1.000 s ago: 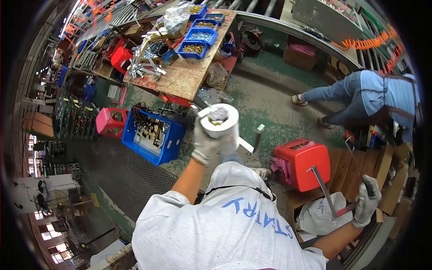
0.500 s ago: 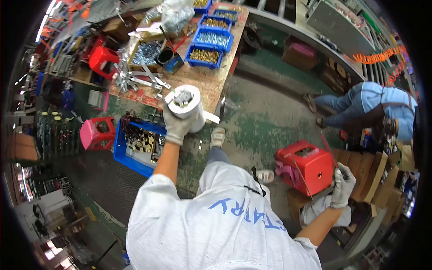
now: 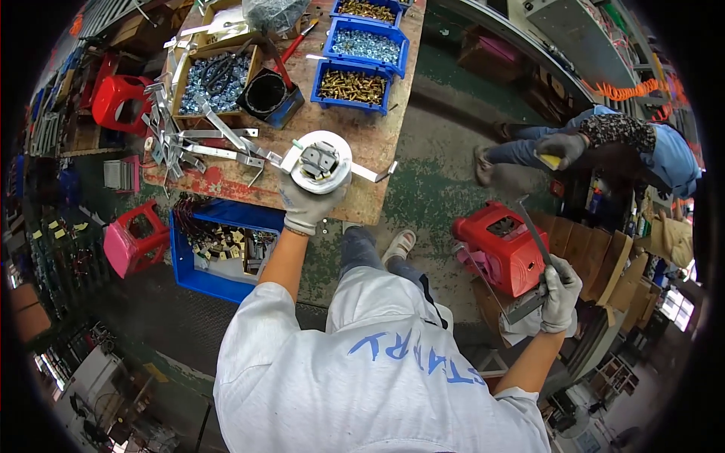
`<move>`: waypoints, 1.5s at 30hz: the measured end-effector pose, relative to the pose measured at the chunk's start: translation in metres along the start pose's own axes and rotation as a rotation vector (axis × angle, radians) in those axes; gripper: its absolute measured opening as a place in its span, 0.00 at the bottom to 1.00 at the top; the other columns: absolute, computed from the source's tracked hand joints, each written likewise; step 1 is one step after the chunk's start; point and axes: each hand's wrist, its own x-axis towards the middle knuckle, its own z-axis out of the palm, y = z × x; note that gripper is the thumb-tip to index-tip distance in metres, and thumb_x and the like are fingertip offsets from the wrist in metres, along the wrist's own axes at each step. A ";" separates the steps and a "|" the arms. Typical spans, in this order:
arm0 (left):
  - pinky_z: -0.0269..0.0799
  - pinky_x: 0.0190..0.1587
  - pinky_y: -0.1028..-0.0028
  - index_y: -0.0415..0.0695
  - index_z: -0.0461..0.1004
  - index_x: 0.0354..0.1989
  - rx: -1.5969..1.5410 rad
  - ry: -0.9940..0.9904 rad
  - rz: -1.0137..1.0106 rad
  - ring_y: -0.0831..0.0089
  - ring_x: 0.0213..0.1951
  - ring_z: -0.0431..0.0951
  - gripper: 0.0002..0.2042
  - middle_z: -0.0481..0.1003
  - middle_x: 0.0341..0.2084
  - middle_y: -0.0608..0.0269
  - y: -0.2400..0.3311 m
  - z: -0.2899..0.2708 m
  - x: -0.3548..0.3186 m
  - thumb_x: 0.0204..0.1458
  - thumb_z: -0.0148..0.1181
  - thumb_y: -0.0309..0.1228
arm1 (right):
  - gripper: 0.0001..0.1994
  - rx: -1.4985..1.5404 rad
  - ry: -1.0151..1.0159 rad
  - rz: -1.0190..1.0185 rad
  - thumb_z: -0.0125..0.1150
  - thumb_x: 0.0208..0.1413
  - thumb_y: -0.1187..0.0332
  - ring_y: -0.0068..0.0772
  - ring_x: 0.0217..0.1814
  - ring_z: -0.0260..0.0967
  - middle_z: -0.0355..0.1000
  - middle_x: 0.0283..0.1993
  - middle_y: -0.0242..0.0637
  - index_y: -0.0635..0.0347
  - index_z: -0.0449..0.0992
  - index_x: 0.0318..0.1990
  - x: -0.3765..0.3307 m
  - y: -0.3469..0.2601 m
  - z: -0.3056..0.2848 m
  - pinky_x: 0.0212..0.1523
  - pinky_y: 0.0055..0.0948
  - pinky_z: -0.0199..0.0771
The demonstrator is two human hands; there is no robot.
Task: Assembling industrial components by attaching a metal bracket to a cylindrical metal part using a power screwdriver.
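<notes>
My left hand (image 3: 311, 205), in a pale work glove, is closed on a white cylindrical housing (image 3: 340, 172) at the table's near edge. Its open end faces up and shows grey and dark parts inside. A flat metal strip (image 3: 370, 173) sticks out to the right beside it. Off to the right, my gloved right hand (image 3: 560, 294) is closed on a bent dark metal bracket (image 3: 535, 230), whose long arms reach away beside a red stool (image 3: 513, 253). Metal bracket strips (image 3: 219, 151) lie piled on the table left of the housing.
On the wooden table (image 3: 377, 143) stand blue bins of brass screws (image 3: 351, 85) and silver fasteners (image 3: 364, 47), a box of metal parts (image 3: 219, 79) and a black pot (image 3: 266, 92). A blue crate (image 3: 204, 283) sits below. A co-worker's gloved hand (image 3: 563, 149) holds something yellow at right.
I have stepped nearer the table. The white housing, still in my left hand, now shows its open end more squarely. The bracket in my right hand has turned. The co-worker has moved leftward.
</notes>
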 end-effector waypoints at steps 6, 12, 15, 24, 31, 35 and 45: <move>0.72 0.45 0.63 0.39 0.59 0.54 0.826 0.034 0.441 0.63 0.42 0.75 0.41 0.70 0.46 0.54 -0.013 -0.023 -0.007 0.31 0.75 0.40 | 0.12 0.031 -0.068 0.055 0.59 0.55 0.73 0.15 0.20 0.61 0.69 0.30 0.33 0.74 0.75 0.44 0.016 -0.002 0.027 0.20 0.15 0.61; 0.67 0.55 0.61 0.33 0.54 0.58 0.993 -0.018 0.641 0.57 0.52 0.71 0.47 0.65 0.53 0.44 -0.016 -0.021 -0.012 0.32 0.76 0.42 | 0.15 -0.004 -0.151 0.005 0.63 0.55 0.66 0.14 0.19 0.59 0.67 0.29 0.29 0.70 0.76 0.43 0.023 0.004 0.043 0.20 0.15 0.56; 0.66 0.56 0.62 0.35 0.56 0.59 0.933 -0.054 0.426 0.57 0.53 0.71 0.45 0.67 0.53 0.50 -0.014 -0.020 -0.017 0.31 0.77 0.38 | 0.15 0.049 -0.171 -0.010 0.65 0.54 0.65 0.14 0.20 0.59 0.67 0.30 0.29 0.71 0.76 0.41 0.024 0.008 0.042 0.20 0.15 0.56; 0.65 0.57 0.67 0.32 0.62 0.58 0.281 -0.140 0.277 0.64 0.55 0.70 0.37 0.68 0.55 0.49 0.004 -0.036 0.012 0.51 0.61 0.53 | 0.17 0.102 -0.175 -0.034 0.66 0.53 0.64 0.14 0.20 0.59 0.66 0.29 0.30 0.72 0.76 0.43 0.019 0.027 0.047 0.19 0.15 0.55; 0.68 0.55 0.69 0.30 0.65 0.56 0.227 -0.065 0.177 0.65 0.52 0.73 0.22 0.72 0.52 0.47 0.004 -0.027 0.013 0.58 0.53 0.35 | 0.18 0.163 -0.201 -0.021 0.66 0.53 0.63 0.15 0.19 0.58 0.66 0.30 0.30 0.71 0.76 0.44 0.020 0.032 0.044 0.19 0.16 0.53; 0.69 0.54 0.69 0.32 0.63 0.58 0.239 0.135 0.243 0.64 0.51 0.74 0.18 0.73 0.50 0.45 0.003 -0.016 0.003 0.61 0.48 0.28 | 0.19 0.187 -0.243 -0.067 0.66 0.53 0.64 0.15 0.18 0.57 0.66 0.30 0.31 0.72 0.76 0.45 0.026 0.036 0.043 0.19 0.16 0.53; 0.71 0.37 0.76 0.35 0.73 0.42 0.152 0.780 0.014 0.77 0.32 0.71 0.19 0.73 0.34 0.62 0.002 0.025 -0.009 0.63 0.50 0.42 | 0.20 0.298 -0.387 -0.129 0.68 0.49 0.64 0.17 0.19 0.58 0.68 0.29 0.32 0.72 0.77 0.45 0.025 0.049 0.032 0.19 0.17 0.55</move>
